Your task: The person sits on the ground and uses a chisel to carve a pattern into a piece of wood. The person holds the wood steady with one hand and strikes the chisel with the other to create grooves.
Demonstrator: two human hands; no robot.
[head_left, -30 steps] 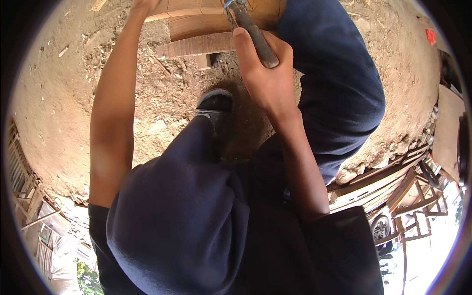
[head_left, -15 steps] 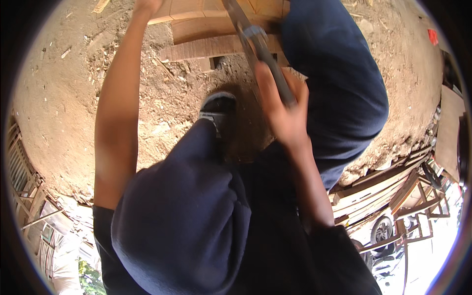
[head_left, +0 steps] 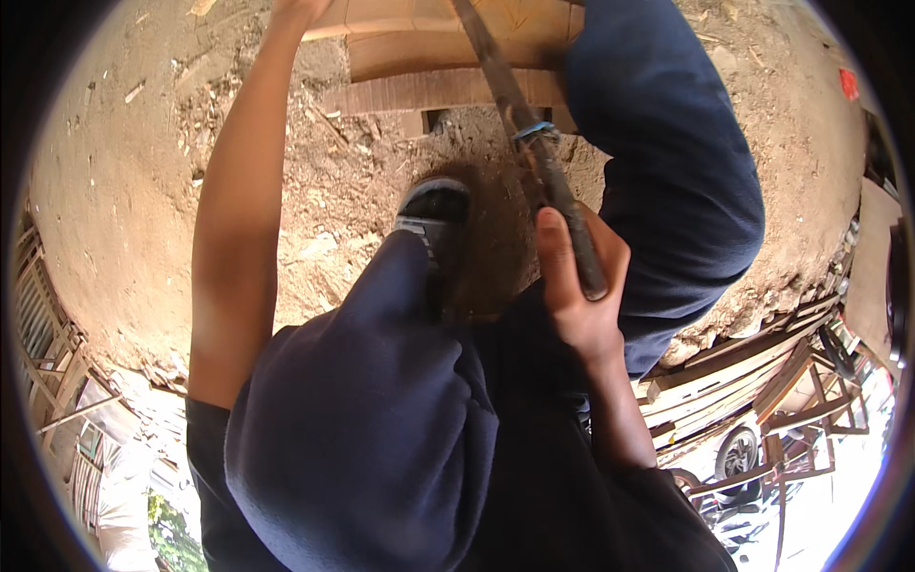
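Note:
My right hand (head_left: pixel 581 276) is wrapped around the rear end of a long, narrow dark tool with a blue band (head_left: pixel 534 138). The thumb lies along its shaft. Its far end runs over a pale wooden board (head_left: pixel 410 52) and past the top edge of the view, so its exact kind is hidden. Faint lines cross the wood. My left arm reaches up to the board's left end, where my left hand (head_left: pixel 303 8) is cut off by the frame and its fingers cannot be made out. My right leg (head_left: pixel 667 143) bends beside and partly over the wood.
A darker plank (head_left: pixel 410 92) lies under the near side of the board, raised on small blocks. My dark shoe (head_left: pixel 434 202) stands on dirt strewn with wood chips. Stacked boards (head_left: pixel 734 357), a wooden frame (head_left: pixel 810 419) and a wheel (head_left: pixel 737 453) are at the lower right.
My right hand has drawn the dark tool back toward my body and slightly right. The view has shifted a little; my left arm stays stretched to the board.

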